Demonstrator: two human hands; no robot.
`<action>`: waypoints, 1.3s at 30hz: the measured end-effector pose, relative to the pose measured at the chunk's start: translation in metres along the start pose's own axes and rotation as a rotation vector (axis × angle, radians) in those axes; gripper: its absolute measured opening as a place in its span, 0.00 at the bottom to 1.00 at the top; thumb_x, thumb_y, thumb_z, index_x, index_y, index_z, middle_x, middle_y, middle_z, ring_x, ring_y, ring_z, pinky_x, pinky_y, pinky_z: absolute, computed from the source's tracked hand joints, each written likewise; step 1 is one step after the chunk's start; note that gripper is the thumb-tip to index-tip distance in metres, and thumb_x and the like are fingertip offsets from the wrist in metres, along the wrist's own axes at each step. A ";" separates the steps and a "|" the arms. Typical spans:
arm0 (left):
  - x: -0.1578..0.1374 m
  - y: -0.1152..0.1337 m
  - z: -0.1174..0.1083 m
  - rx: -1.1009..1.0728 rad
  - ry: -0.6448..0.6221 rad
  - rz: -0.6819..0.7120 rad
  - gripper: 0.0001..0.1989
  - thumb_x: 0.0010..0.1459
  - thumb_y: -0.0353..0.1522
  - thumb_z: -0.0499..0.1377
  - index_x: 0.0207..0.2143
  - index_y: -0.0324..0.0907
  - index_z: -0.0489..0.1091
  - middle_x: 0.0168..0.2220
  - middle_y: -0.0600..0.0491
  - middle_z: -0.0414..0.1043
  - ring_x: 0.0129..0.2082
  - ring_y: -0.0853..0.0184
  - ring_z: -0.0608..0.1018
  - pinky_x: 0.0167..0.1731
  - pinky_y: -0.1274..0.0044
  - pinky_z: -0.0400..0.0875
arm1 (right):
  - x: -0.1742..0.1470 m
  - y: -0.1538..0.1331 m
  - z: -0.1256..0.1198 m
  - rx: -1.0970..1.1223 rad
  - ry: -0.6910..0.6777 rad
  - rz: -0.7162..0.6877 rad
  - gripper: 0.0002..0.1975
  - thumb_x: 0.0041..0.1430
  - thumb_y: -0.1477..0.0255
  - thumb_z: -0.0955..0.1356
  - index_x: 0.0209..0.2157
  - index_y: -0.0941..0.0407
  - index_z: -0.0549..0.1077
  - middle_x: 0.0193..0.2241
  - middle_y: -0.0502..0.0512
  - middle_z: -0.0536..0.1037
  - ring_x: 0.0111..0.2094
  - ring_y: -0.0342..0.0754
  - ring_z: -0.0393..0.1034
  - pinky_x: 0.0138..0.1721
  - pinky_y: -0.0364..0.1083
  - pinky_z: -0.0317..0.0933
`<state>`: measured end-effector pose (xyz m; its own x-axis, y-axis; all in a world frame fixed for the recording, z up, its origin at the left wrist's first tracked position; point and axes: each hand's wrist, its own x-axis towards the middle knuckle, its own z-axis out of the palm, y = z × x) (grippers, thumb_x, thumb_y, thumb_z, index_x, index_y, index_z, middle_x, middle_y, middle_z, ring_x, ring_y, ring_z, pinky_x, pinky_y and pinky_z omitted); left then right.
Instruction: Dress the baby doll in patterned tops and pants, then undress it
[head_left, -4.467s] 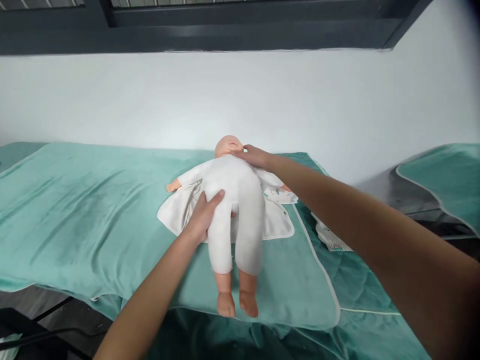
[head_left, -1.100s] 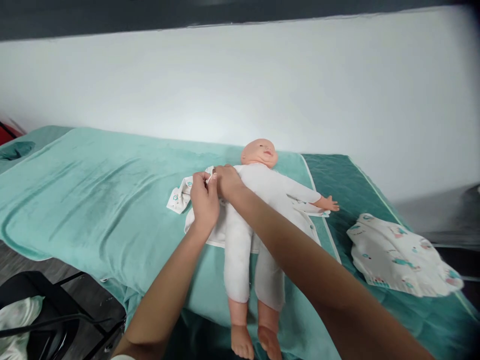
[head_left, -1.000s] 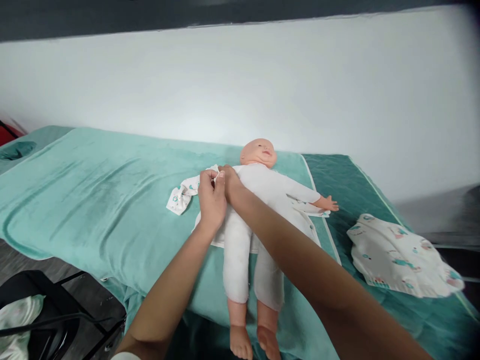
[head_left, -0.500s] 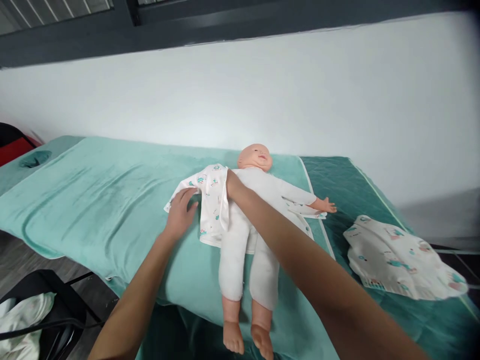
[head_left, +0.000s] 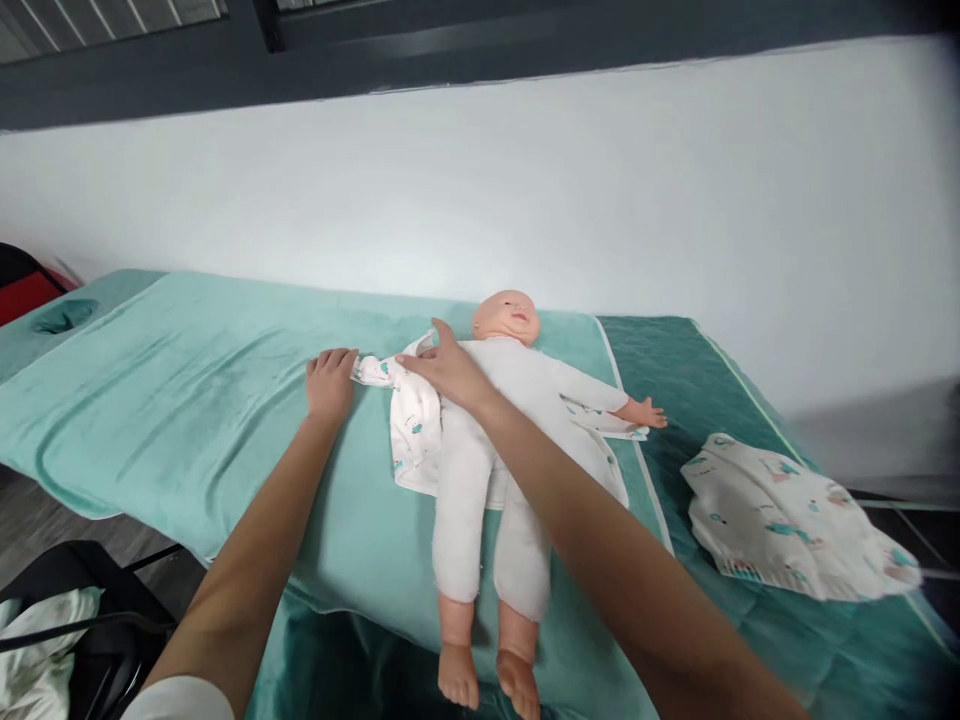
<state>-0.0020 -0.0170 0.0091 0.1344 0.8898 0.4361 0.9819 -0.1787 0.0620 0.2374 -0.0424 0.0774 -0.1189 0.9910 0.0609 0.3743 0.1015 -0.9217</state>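
Note:
A baby doll [head_left: 469, 455] in a white bodysuit lies on its back, its bare feet towards me. A white printed baby shirt [head_left: 414, 432] is spread under and beside its body; one sleeve stretches out to the left. My left hand [head_left: 330, 385] is closed around the end of that sleeve; whatever is inside the cuff is hidden. At the doll's shoulder, my right hand [head_left: 454, 372] has the shirt's edge between thumb and fingers. The doll's other arm [head_left: 600, 388] reaches right, over the shirt's second sleeve.
White printed baby pants [head_left: 795, 525] lie on the dark green quilted cover [head_left: 652, 350] at right. A light green sheet [head_left: 225, 400] covers the bed. Behind it stands a white wall [head_left: 375, 200]. A black chair [head_left: 112, 590] with cloth on it is at lower left.
My right hand has come out from under the shirt front to its edge near the shoulder. My left hand has moved left and closed on the sleeve end, and the sleeve is bunched and straighter.

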 end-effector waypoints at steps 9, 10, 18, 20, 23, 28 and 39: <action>-0.033 0.022 -0.009 -0.131 0.143 0.007 0.24 0.63 0.24 0.48 0.60 0.40 0.67 0.64 0.42 0.65 0.66 0.51 0.62 0.62 0.58 0.58 | -0.001 -0.005 -0.004 0.232 -0.039 -0.044 0.21 0.54 0.73 0.64 0.49 0.54 0.78 0.22 0.45 0.65 0.25 0.44 0.61 0.30 0.44 0.59; -0.042 0.029 -0.014 -0.203 0.171 0.048 0.23 0.64 0.25 0.48 0.59 0.41 0.68 0.62 0.43 0.67 0.65 0.53 0.64 0.63 0.59 0.59 | -0.003 -0.007 -0.013 0.338 -0.048 -0.023 0.19 0.54 0.72 0.65 0.47 0.54 0.79 0.22 0.46 0.67 0.25 0.44 0.62 0.30 0.44 0.60; -0.099 0.089 -0.041 -0.773 0.128 0.081 0.14 0.67 0.37 0.54 0.52 0.45 0.71 0.50 0.46 0.75 0.52 0.61 0.76 0.53 0.66 0.71 | -0.003 0.013 -0.080 0.080 0.047 -0.115 0.16 0.53 0.73 0.66 0.41 0.55 0.81 0.40 0.53 0.82 0.40 0.50 0.74 0.48 0.51 0.67; -0.099 0.104 -0.044 -0.848 0.068 0.034 0.15 0.67 0.39 0.55 0.53 0.45 0.70 0.51 0.45 0.74 0.52 0.60 0.76 0.51 0.67 0.72 | -0.002 0.020 -0.078 -0.059 0.053 -0.182 0.18 0.54 0.74 0.64 0.43 0.54 0.80 0.43 0.53 0.82 0.43 0.51 0.74 0.50 0.52 0.65; -0.092 0.125 -0.043 -0.897 -0.006 -0.023 0.18 0.64 0.41 0.58 0.54 0.45 0.69 0.51 0.45 0.73 0.52 0.58 0.74 0.52 0.67 0.70 | -0.003 0.024 -0.069 -0.291 0.040 -0.297 0.17 0.55 0.74 0.65 0.45 0.53 0.79 0.46 0.55 0.81 0.47 0.54 0.73 0.49 0.53 0.65; -0.080 0.146 -0.044 -0.876 0.005 -0.100 0.12 0.68 0.40 0.53 0.40 0.43 0.71 0.41 0.48 0.73 0.43 0.61 0.73 0.45 0.69 0.68 | -0.005 0.023 -0.064 -0.488 0.051 -0.362 0.17 0.58 0.73 0.66 0.49 0.54 0.77 0.47 0.58 0.79 0.51 0.58 0.70 0.53 0.56 0.62; -0.058 0.145 -0.110 -1.410 -0.019 -0.330 0.11 0.64 0.42 0.57 0.37 0.44 0.71 0.42 0.51 0.75 0.42 0.64 0.75 0.42 0.74 0.70 | -0.036 0.043 -0.124 -0.617 0.451 0.058 0.17 0.65 0.59 0.61 0.37 0.55 0.75 0.36 0.64 0.80 0.42 0.59 0.74 0.45 0.55 0.64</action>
<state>0.1176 -0.1408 0.0918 -0.0557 0.9747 0.2164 0.0242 -0.2153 0.9762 0.3713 -0.0628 0.0830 0.2543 0.9223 0.2911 0.8297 -0.0533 -0.5557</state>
